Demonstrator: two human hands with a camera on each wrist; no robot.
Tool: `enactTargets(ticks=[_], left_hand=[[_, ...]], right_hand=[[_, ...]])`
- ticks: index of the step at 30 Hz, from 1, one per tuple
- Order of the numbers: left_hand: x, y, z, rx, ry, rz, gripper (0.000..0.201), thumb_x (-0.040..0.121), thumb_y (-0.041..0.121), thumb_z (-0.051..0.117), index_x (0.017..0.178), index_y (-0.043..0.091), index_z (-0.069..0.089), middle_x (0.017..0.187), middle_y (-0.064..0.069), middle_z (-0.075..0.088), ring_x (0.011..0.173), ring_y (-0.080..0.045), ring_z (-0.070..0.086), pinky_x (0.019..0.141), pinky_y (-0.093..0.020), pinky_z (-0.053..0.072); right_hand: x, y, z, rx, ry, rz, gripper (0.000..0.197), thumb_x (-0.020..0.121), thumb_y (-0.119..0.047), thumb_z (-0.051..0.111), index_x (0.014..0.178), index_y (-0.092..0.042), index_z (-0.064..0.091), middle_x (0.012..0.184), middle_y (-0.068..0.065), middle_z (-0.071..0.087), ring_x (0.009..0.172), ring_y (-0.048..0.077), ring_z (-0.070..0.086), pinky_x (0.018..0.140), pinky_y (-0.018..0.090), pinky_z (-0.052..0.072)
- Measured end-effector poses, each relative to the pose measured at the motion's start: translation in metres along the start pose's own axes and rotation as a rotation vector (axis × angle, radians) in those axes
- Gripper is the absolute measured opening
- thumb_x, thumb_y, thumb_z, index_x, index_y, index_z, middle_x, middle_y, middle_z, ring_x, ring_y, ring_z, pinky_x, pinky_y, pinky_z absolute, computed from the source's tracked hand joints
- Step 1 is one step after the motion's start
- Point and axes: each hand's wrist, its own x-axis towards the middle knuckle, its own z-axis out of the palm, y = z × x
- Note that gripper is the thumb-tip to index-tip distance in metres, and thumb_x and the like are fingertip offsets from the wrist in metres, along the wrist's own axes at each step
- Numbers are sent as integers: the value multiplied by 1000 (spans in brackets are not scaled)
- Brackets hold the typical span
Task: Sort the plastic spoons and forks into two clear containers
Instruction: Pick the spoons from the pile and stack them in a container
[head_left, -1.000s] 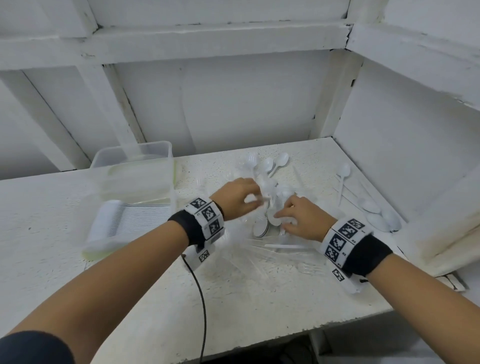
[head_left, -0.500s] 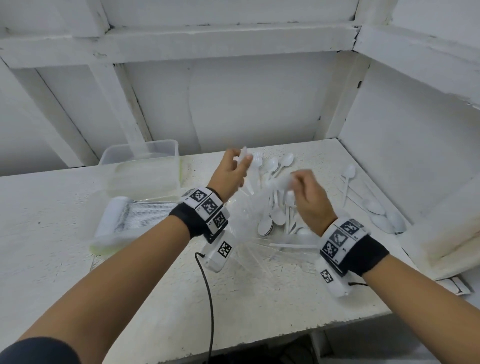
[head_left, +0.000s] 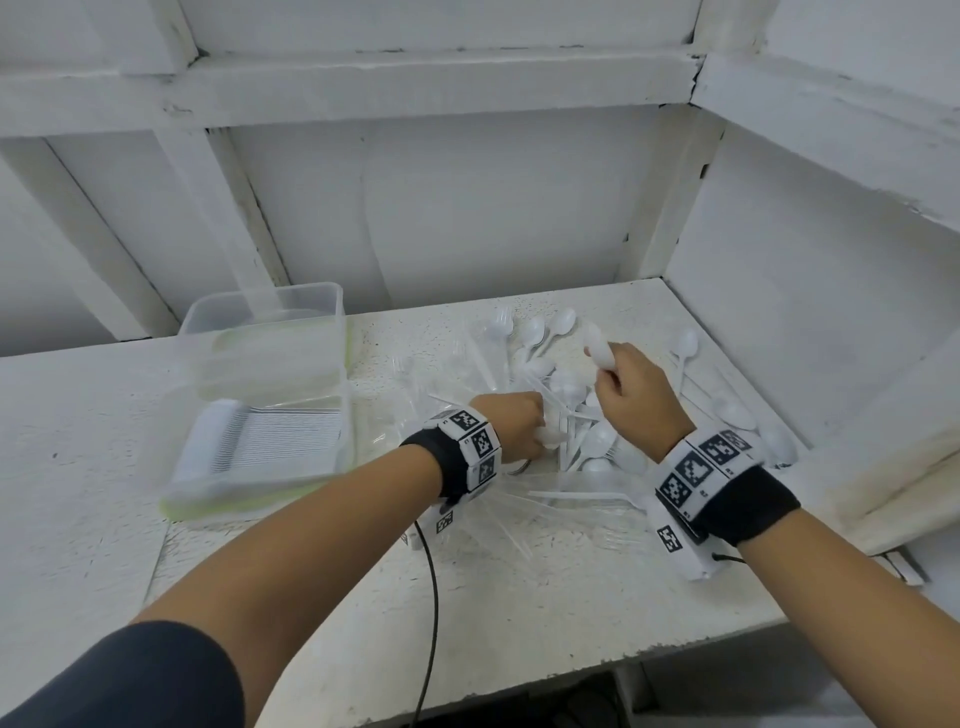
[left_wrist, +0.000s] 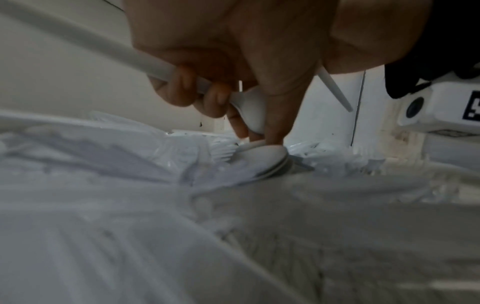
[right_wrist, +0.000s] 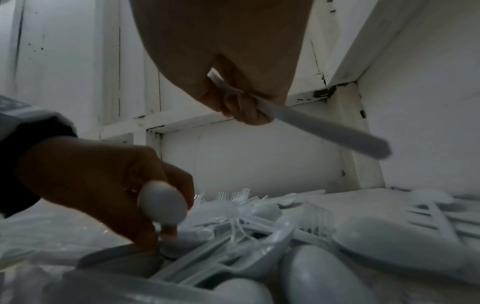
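A heap of white plastic spoons and clear forks (head_left: 571, 421) lies mid-table. My left hand (head_left: 535, 431) is down in the heap. Its fingers (left_wrist: 182, 88) curl round a white spoon (left_wrist: 250, 111), while the thumb and a fingertip touch a stack of spoons (left_wrist: 262, 158) on the pile. My right hand (head_left: 610, 374) is raised above the heap and grips a white spoon (head_left: 597, 343) by its handle (right_wrist: 311, 125), bowl pointing up. Two clear containers stand to the left: a far one (head_left: 270, 332) and a near one (head_left: 249, 457) holding a neat row of white cutlery.
Loose spoons (head_left: 737, 410) lie along the right wall. White walls close the table at the back and right. A black cable (head_left: 434, 613) hangs over the front edge. Bare tabletop (head_left: 78, 467) stretches out left of the containers.
Both hands rose from the heap with cutlery. Since then the left hand has dropped back into the pile with its spoon, while the right stays up with its spoon.
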Motion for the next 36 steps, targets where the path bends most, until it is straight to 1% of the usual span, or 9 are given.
enactTargets(ticks=[3,6,10,14,17,23,27,32,36], left_hand=[[-4,-4,-5,-206,150,35,30,89,33,57,105,8,63,115,1,54,96,-19,57,73,-28,41],[-12,-11,-19,-619,343,-16,28,87,32,62,103,9,58,95,2,57,82,-12,55,70,-19,44],[-22,-26,-40,-1023,579,-166,15,90,23,59,98,11,56,76,7,54,66,-6,49,56,-7,40],[-31,-46,-52,-1390,684,-241,17,92,23,57,106,13,55,98,-5,63,90,-20,63,74,-30,53],[-42,-53,-52,-1479,686,-272,14,94,24,54,106,16,54,91,-4,67,78,-17,69,78,-36,54],[-49,-57,-41,-1519,668,-322,13,95,30,49,100,19,52,91,-4,71,83,-24,72,86,-45,49],[-46,-51,-42,-1629,662,-310,12,96,27,47,96,15,48,85,-5,68,79,-30,71,75,-39,49],[-39,-41,-40,-1643,690,-341,12,96,32,48,93,20,48,77,0,61,61,-19,64,57,-25,44],[-31,-34,-37,-1732,677,-331,18,98,36,43,95,19,44,79,-3,66,54,-13,57,49,-23,38]], right_hand=[[-3,7,-5,5,19,-24,25,96,-10,43,114,-1,57,87,11,59,82,23,56,66,20,36],[-4,9,-10,86,-9,6,24,95,-15,50,116,-8,57,76,-3,57,71,11,53,64,7,39],[-2,7,-3,-94,-235,12,23,90,-20,58,105,-5,67,92,7,58,84,18,55,71,24,38],[-7,-1,25,-398,-579,-63,35,90,-30,57,121,-14,60,119,5,51,103,21,56,84,28,42],[-6,-1,41,-602,-654,-97,34,94,-29,47,125,-17,56,130,4,44,108,25,56,88,35,44],[-1,0,43,-548,-500,-161,26,94,-28,50,103,-8,65,110,-1,56,93,22,58,75,33,45],[1,1,34,-197,-313,-182,25,87,-28,62,76,-11,49,72,-9,38,67,13,40,57,19,29],[0,-9,20,170,-79,-116,39,79,-31,68,61,-22,35,64,-6,35,56,6,31,55,16,30],[1,-16,12,374,63,70,32,93,-27,54,68,-23,35,61,-7,34,53,5,32,49,11,32]])
